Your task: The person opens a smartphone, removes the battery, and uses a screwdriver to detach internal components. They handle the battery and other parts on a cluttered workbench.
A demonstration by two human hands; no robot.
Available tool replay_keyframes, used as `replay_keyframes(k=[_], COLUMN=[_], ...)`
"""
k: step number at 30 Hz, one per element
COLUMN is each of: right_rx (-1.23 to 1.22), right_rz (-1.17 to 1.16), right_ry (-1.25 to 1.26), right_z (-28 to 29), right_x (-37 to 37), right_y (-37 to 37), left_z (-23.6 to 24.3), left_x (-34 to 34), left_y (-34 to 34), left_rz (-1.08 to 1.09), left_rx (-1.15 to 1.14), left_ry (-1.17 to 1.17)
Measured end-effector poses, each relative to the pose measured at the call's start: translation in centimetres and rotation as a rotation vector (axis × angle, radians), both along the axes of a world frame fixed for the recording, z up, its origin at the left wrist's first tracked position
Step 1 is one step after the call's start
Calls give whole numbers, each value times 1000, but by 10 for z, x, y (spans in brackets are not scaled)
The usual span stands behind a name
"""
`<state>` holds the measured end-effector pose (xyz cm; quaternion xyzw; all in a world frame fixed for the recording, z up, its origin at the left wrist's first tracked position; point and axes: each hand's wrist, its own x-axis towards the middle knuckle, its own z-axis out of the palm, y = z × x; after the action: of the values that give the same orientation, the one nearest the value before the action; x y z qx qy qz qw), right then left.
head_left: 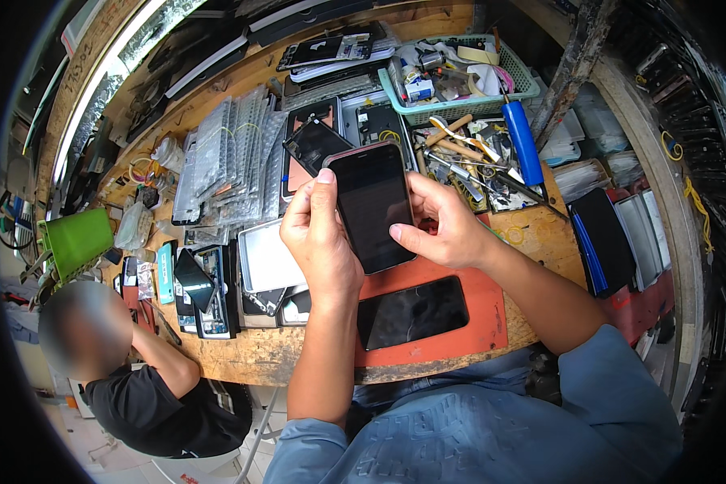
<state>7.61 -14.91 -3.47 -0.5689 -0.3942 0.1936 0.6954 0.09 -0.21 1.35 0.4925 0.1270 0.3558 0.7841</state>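
Observation:
A dark smartphone with its screen off is held upright in both hands above the bench. My left hand grips its left side, thumb along the upper left edge. My right hand holds the right side, thumb lying on the lower screen and fingers curled behind, partly hidden. Below them, a second black phone lies face up on an orange-red mat.
The wooden bench holds bubble-wrapped stacks, phone parts, a green basket of supplies, loose tools and a blue cylinder. A person in black sits at left; a wooden post stands at right.

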Motion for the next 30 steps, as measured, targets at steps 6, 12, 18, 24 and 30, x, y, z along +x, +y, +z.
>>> replay_keyframes(k=[6, 12, 18, 24, 30], right_rx=[33, -40, -47, 5, -65], right_rz=[11, -25, 74, 120, 110], right_ry=[-19, 36, 58, 105, 113], right_z=[-7, 0, 3, 9, 7], right_x=[3, -3, 4, 5, 6], right_y=[-1, 1, -9, -10, -10], left_z=[0, -3, -2, -3, -2], left_x=[1, -1, 0, -2, 0], left_y=[-1, 0, 1, 5, 4], left_rz=[9, -26, -7, -27, -23], left_rx=[-2, 15, -7, 3, -2], left_ry=[7, -28, -15, -39, -46])
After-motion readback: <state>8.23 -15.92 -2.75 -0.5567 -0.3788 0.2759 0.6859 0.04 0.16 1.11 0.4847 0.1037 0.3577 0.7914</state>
